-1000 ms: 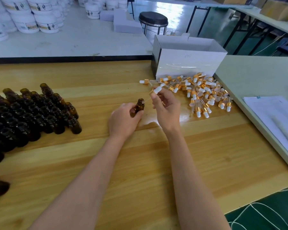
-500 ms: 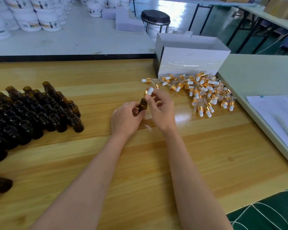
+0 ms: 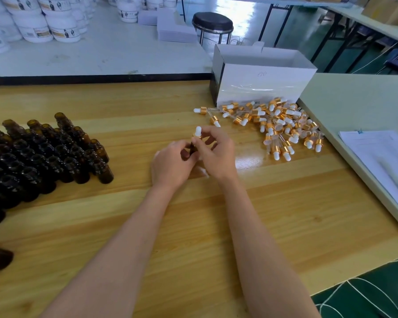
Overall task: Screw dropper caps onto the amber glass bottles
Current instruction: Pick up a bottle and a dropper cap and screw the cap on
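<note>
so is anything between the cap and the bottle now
Nothing visible: the right hand holds the cap atop the bottle, gripped by the left hand; fingers hide the joint.

Over a glossy yellow wooden tabletop [image 3: 193, 237], the left hand [image 3: 172, 166] grips a small amber glass bottle [image 3: 192, 148], mostly hidden by the fingers. The right hand [image 3: 216, 152] pinches a gold-collared dropper cap with a white rubber bulb [image 3: 198, 130] at the bottle's top. A close-packed cluster of open amber glass bottles [image 3: 44, 157] stands to the left, a loose heap of gold-and-white dropper caps [image 3: 283, 127] lies to the right against an open white cardboard box [image 3: 262, 88], and white labelled plastic tubs [image 3: 44, 26] and a round black stool [image 3: 213, 21] sit beyond.
</note>
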